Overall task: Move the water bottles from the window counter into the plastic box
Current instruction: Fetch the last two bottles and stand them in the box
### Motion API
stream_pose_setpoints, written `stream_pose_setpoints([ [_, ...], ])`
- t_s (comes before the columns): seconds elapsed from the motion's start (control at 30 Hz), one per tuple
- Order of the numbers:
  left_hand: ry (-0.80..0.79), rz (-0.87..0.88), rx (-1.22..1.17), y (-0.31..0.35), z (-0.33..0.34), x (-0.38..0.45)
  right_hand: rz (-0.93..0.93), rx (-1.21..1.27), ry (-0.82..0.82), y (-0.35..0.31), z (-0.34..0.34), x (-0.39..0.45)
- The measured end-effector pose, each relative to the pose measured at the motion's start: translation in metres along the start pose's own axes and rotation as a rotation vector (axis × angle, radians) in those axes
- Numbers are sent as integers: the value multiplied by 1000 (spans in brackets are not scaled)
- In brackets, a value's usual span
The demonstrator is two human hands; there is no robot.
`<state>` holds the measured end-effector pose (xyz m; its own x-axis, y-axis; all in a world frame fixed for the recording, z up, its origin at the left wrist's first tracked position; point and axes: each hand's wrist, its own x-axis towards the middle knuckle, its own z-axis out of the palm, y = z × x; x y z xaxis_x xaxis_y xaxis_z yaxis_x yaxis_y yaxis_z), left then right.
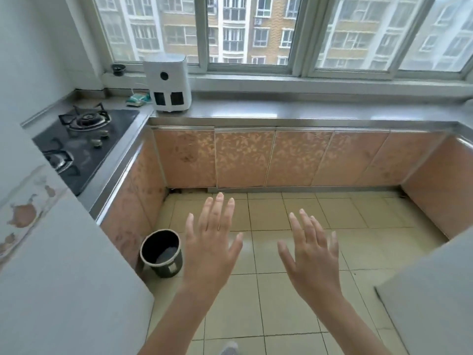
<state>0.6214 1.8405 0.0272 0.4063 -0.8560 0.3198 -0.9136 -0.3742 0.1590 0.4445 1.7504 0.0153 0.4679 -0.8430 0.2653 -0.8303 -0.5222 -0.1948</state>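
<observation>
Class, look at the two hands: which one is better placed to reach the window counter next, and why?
Left, marginally. The left hand and right hand are both open and empty over the floor, but the left reaches slightly nearer the window counter. No bottles show, so this is tentative.

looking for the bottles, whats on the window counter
On the window counter stand a white air fryer and a green-and-white packet beside it. No water bottles show; the counter's far right runs out of view.

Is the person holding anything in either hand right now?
No. Both the left hand and the right hand are held out over the tiled floor with fingers spread and nothing in them.
</observation>
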Motion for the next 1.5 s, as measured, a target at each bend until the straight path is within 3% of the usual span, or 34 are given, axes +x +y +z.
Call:
stream_pose_setpoints([
  [0.27, -77, 320, -56, 56, 59, 138, 325, -78, 11, 63, 6, 78],
  [0.53, -204, 563, -127, 171, 129, 245, 640, -92, 48, 169, 1, 130],
  [1.1, -139, 540, -138, 393, 213, 488, 551, -69, 131, 414, 7, 368],
  [1.17, -210, 561, -149, 420, 231, 514, 562, -74, 137, 443, 8, 389],
  [1.5, -264, 739, -157, 572, 325, 663, 712, -165, 105, 607, 16, 509],
])
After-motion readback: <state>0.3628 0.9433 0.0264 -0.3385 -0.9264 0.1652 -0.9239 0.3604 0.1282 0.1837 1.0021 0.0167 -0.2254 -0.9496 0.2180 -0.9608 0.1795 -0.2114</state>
